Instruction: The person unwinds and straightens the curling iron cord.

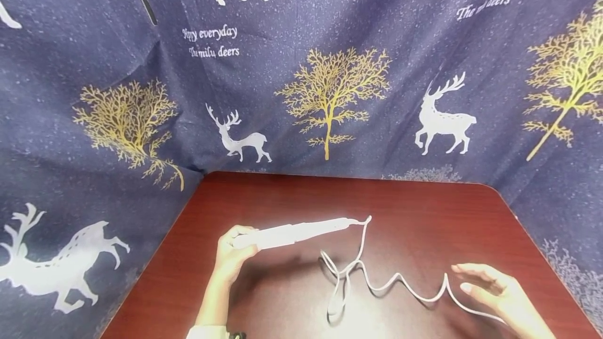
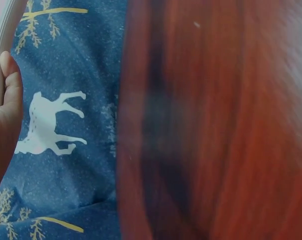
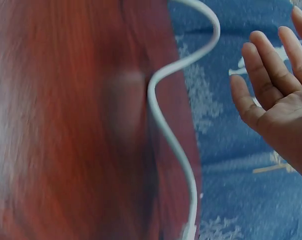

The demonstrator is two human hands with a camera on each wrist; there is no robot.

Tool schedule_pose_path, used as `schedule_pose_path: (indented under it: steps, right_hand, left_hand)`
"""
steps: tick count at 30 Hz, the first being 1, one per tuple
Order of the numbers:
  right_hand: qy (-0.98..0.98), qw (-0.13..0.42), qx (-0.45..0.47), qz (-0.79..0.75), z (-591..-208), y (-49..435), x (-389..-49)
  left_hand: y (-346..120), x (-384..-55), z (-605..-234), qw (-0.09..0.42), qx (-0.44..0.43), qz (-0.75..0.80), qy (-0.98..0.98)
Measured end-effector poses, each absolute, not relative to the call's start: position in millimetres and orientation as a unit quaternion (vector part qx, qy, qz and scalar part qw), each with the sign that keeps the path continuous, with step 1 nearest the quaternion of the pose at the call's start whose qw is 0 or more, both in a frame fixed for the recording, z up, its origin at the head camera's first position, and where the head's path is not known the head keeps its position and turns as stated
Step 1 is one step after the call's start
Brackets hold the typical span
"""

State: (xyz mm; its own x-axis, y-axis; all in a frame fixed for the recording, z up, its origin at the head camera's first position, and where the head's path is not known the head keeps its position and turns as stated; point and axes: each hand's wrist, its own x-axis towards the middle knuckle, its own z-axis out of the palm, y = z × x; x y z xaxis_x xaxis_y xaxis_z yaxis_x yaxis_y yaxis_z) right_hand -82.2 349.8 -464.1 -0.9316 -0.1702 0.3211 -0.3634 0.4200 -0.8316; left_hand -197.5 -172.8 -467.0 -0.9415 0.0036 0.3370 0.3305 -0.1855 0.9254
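Note:
My left hand (image 1: 234, 252) grips one end of a long white corded device (image 1: 292, 233), shaped like a hair straightener, and holds it above the table. The device tapers toward the right, where a white cord (image 1: 395, 277) leaves it. In the left wrist view, only an edge of the device (image 2: 0, 55) shows, with the thumb along it. My right hand (image 1: 494, 289) is over the table's right side near the cord, fingers loosely extended. The right wrist view shows that palm (image 3: 286, 107) holding nothing, apart from the cord (image 3: 166, 125).
A reddish-brown wooden table (image 1: 264, 192) carries the loops of cord at its middle. Behind it and along both sides hangs a blue cloth (image 1: 301, 25) printed with white deer and yellow trees. Light glares off the table's front.

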Motion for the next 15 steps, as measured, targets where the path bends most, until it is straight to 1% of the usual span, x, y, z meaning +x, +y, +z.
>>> schedule_pose_path:
  steps: [3, 6, 10, 13, 15]
  right_hand:
    - [-0.838, 0.076, 0.143, 0.521, -466.1, 358.3, -76.8]
    - [-0.846, 0.074, 0.126, 0.513, -467.0, 365.2, -72.6]
    - [-0.869, 0.089, 0.084, 0.479, -470.8, 372.2, -65.1]
    - [-0.877, 0.059, 0.029, 0.476, -478.2, 382.7, -57.6]
    - [-0.870, 0.021, -0.013, 0.492, -486.8, 393.6, -52.4]
  left_hand:
    - [-177.2, -192.4, -467.0, 0.104, -0.121, -0.752, -0.639]
    - [-181.7, -190.0, -469.4, 0.111, -0.126, -0.746, -0.644]
    - [-191.7, -195.2, -490.8, 0.136, -0.150, -0.748, -0.632]
    - [-202.8, -205.3, -519.4, 0.149, -0.153, -0.742, -0.635]
    - [-208.2, -208.2, -529.7, 0.147, -0.158, -0.747, -0.629]
